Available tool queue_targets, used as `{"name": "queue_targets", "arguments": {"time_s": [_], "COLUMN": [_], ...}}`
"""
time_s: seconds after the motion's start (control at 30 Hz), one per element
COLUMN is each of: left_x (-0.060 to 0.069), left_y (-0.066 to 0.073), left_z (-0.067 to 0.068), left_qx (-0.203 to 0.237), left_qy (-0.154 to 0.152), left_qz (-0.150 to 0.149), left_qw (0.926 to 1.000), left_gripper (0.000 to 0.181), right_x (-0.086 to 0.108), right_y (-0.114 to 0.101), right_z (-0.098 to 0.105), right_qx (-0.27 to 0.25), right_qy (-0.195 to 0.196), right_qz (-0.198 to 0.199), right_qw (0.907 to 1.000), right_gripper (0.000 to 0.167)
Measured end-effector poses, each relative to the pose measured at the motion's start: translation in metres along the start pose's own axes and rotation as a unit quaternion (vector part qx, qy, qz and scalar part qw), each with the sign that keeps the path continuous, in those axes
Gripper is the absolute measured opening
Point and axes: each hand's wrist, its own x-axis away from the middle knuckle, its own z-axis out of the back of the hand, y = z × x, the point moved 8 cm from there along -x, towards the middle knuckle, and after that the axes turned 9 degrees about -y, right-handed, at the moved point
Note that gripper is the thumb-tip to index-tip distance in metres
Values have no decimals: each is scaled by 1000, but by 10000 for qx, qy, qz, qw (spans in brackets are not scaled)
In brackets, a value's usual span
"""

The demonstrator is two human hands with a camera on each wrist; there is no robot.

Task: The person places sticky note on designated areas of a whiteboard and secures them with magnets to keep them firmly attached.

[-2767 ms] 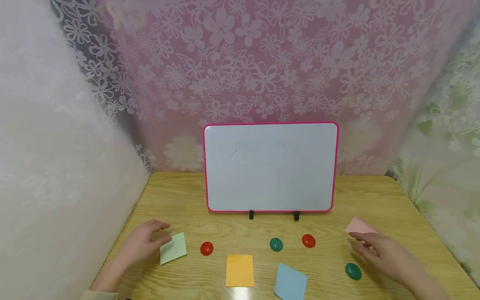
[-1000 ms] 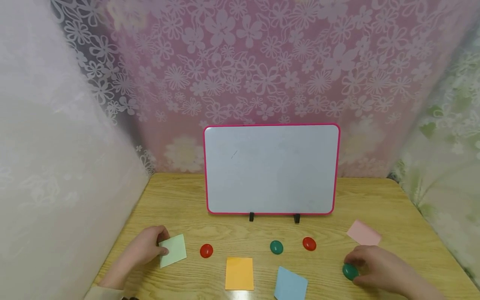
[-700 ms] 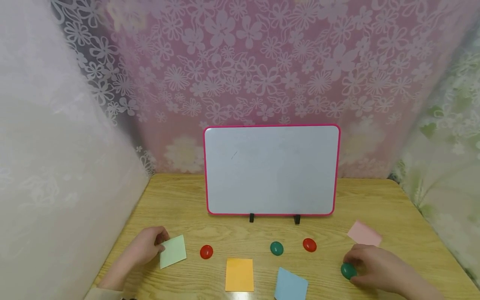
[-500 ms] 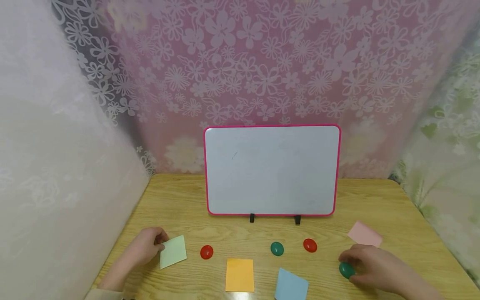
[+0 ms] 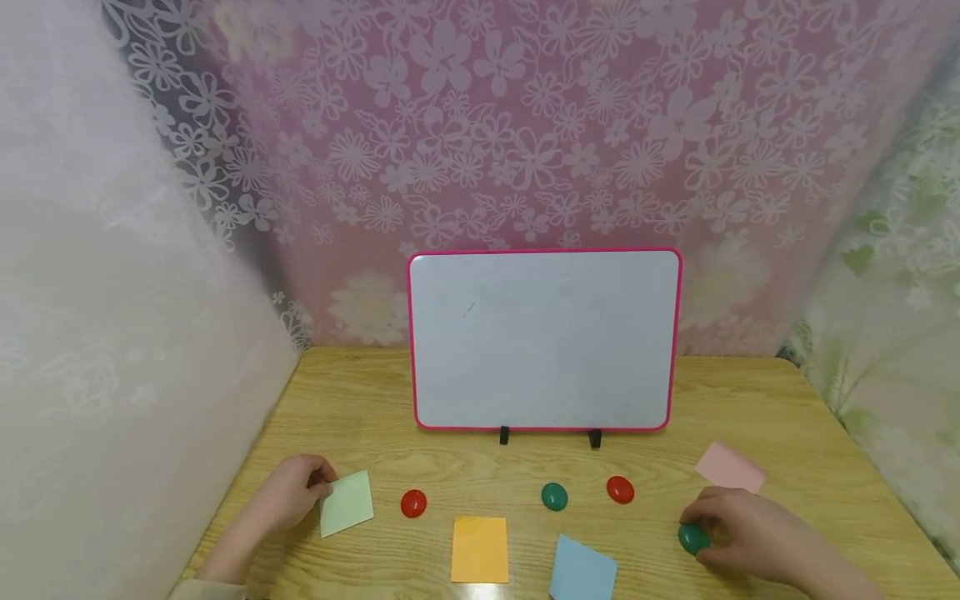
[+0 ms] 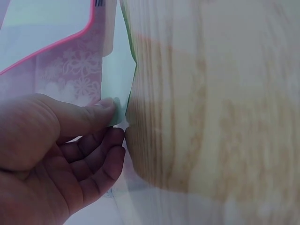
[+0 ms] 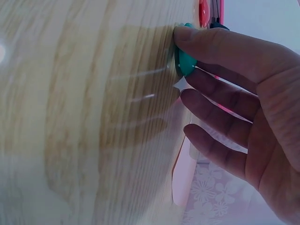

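Observation:
In the head view my left hand [image 5: 288,493] pinches the left edge of a pale green paper square [image 5: 348,503] on the wooden table. The left wrist view has the thumb of my left hand [image 6: 61,145] on the green paper [image 6: 118,70], fingers curled beneath. My right hand [image 5: 757,533] grips a dark green oval magnet [image 5: 693,538] between thumb and fingers, low at the table's right. In the right wrist view, my right hand [image 7: 243,93] has its thumb and index finger on the green magnet [image 7: 186,61], with the other fingers spread apart.
A pink-framed whiteboard [image 5: 543,342] stands at the back on black feet. Before it lie a red magnet [image 5: 413,503], another red magnet [image 5: 620,489], a green magnet [image 5: 554,497], an orange square [image 5: 479,550] and a blue square [image 5: 583,570]. A pink paper [image 5: 729,467] lies behind my right hand.
My left hand has come down onto the green paper's edge and pinches it. My right hand has moved from beside the pink paper to the green magnet, gripped it and shifted it slightly left.

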Motion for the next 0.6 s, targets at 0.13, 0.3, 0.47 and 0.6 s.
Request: {"name": "queue_targets", "arguments": {"time_s": [0.13,0.3,0.47,0.6], "left_x": [1,2,3,5], "left_y": [0,-1,-3,-2], "left_z": [1,4,7,9], "left_qx": [61,27,-55,0], "left_qy": [62,164,267,278], "left_qz": [-58,-173,-179,-191], "left_qw": [9999,9997,9995,9994], "left_gripper": [10,9,8,7], "right_x": [0,-1,-1,-3], "right_y": [-2,-5,-6,-8], "right_z": [1,2,1,2], "right_qx": [47,91,93,141], "right_qy": [22,68,61,88], "right_qz": [19,-56,-94,-26], "right_qw": [10000,9999,9999,9999], "right_gripper": [30,29,29,30]}}
